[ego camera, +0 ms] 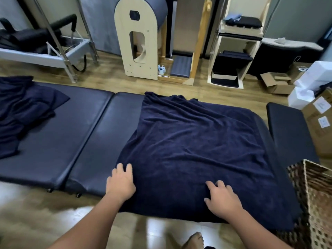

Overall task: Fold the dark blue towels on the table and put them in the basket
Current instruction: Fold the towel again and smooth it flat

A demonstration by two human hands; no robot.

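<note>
Your two hands, left (120, 183) and right (221, 199), fingers relaxed, flat on the towel (194, 150) on the table (53, 137), basket (316, 198) beside.

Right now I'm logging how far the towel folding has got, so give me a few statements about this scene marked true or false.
1. A dark blue towel lies spread open on the padded table. True.
2. Both hands are lifted clear of that towel. False: the left hand rests at its near left edge and the right hand rests on it near the front edge.
3. The woven basket stands at the left end of the table. False: it is at the right.
4. A crumpled pile of dark towels lies at the table's left end. True.
</note>
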